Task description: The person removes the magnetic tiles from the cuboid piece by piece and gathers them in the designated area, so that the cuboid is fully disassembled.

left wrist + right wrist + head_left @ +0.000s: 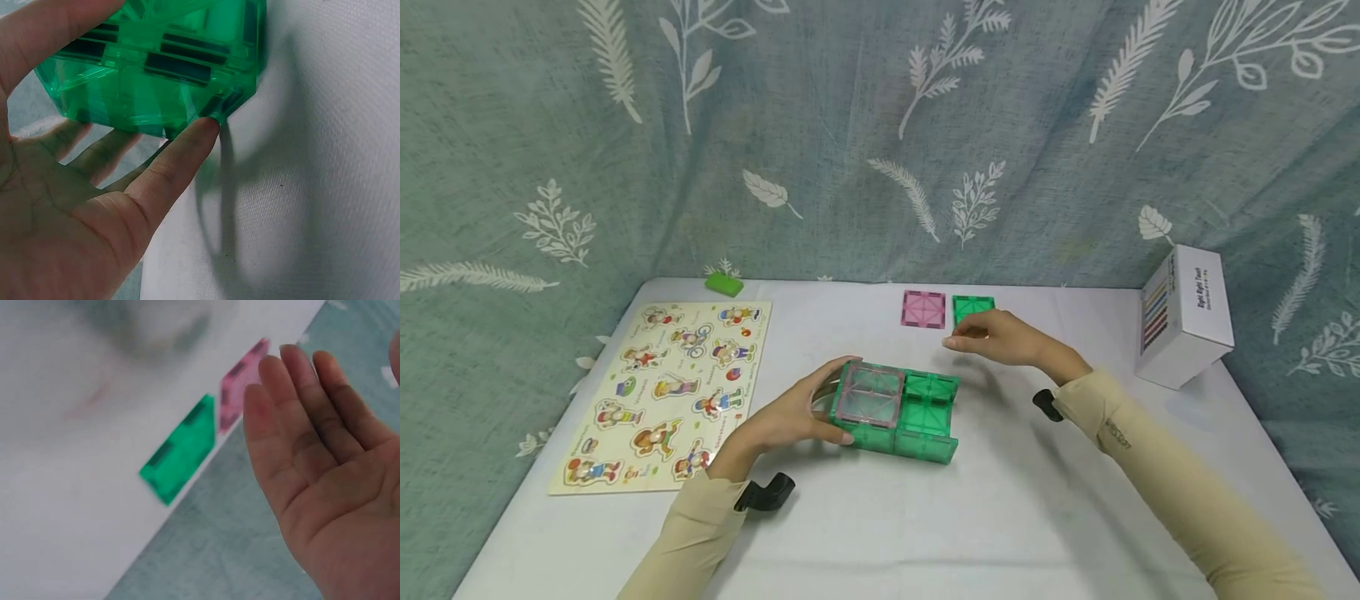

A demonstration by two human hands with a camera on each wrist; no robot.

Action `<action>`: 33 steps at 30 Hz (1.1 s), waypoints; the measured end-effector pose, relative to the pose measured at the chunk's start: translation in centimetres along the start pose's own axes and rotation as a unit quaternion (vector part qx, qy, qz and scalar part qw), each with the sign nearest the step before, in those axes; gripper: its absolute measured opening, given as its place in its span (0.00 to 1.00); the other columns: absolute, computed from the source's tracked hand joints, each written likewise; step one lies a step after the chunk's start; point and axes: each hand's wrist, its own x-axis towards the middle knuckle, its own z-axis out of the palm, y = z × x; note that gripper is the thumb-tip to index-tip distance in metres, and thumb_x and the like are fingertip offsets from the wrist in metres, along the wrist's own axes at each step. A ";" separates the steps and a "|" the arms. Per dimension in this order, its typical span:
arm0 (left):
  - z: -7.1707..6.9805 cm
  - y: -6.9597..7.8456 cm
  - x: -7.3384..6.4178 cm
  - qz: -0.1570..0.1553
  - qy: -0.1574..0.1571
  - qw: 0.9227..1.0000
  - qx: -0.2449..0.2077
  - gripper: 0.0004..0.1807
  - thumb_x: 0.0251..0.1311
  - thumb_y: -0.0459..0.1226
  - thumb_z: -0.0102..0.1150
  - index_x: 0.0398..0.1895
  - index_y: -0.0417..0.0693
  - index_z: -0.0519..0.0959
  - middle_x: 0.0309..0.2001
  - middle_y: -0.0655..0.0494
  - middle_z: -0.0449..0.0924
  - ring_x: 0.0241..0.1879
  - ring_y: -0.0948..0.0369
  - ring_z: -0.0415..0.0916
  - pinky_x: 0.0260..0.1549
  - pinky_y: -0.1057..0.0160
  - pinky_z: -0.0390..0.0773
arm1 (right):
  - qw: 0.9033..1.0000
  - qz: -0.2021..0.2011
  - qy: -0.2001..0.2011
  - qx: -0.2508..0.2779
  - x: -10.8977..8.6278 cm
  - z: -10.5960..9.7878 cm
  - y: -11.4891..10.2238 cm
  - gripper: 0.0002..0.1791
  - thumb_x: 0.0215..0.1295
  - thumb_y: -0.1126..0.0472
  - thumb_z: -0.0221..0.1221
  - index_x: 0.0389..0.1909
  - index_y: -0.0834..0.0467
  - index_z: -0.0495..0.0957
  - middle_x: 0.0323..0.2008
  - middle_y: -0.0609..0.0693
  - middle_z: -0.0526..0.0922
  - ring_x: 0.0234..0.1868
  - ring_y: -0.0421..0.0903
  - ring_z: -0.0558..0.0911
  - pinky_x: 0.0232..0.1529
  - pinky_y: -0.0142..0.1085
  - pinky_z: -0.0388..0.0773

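I've got the left hand (793, 412) clamped on the left end of a green box (895, 442), thumb on the near side, fingers on the far side. Box sits mid-table (850, 533), pink square (870, 396) over its left half, right half uncovered. Hands well apart. On my feed the right hand (1000, 337) is empty, fingers loose, near the loose green tile (973, 305); loose pink tile (923, 309) just beside that. Picture board (670, 392) left, green block (724, 284) behind it, white carton (1183, 317) far right.
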 end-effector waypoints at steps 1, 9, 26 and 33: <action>0.0 0.0 0.0 -0.002 0.001 1.000 -0.001 0.60 0.42 0.33 0.80 0.78 0.61 0.54 0.77 0.48 0.58 0.78 0.45 0.52 0.69 0.44 0.66 | 1.000 -0.005 -0.004 0.004 -0.2 0.0 -0.3 0.21 0.74 0.45 0.56 0.55 0.56 0.81 0.52 0.52 0.85 0.57 0.53 0.82 0.59 0.52 0.79; -0.1 0.2 0.0 -0.018 -0.006 1.000 -0.017 0.60 0.43 0.32 0.80 0.78 0.61 0.54 0.78 0.47 0.55 0.78 0.44 0.51 0.63 0.50 0.77 | 0.997 -0.045 -0.066 0.022 -0.8 0.8 -2.1 0.24 0.70 0.49 0.61 0.59 0.61 0.78 0.57 0.58 0.82 0.60 0.53 0.82 0.62 0.47 0.79; -0.1 0.4 -0.2 -0.026 -0.025 0.999 -0.012 0.60 0.40 0.30 0.80 0.76 0.66 0.56 0.76 0.51 0.59 0.78 0.47 0.53 0.67 0.46 0.73 | 0.993 -0.046 -0.109 -0.003 -0.7 3.8 -4.1 0.29 0.64 0.47 0.67 0.62 0.56 0.77 0.61 0.52 0.81 0.61 0.53 0.82 0.61 0.45 0.80; -0.3 0.5 -0.3 -0.024 -0.020 1.000 -0.005 0.60 0.40 0.31 0.81 0.76 0.66 0.56 0.76 0.52 0.59 0.78 0.47 0.52 0.69 0.43 0.68 | 0.989 -0.086 -0.109 -0.044 0.2 4.5 -4.5 0.22 0.69 0.52 0.63 0.59 0.58 0.80 0.56 0.51 0.85 0.57 0.46 0.83 0.59 0.44 0.81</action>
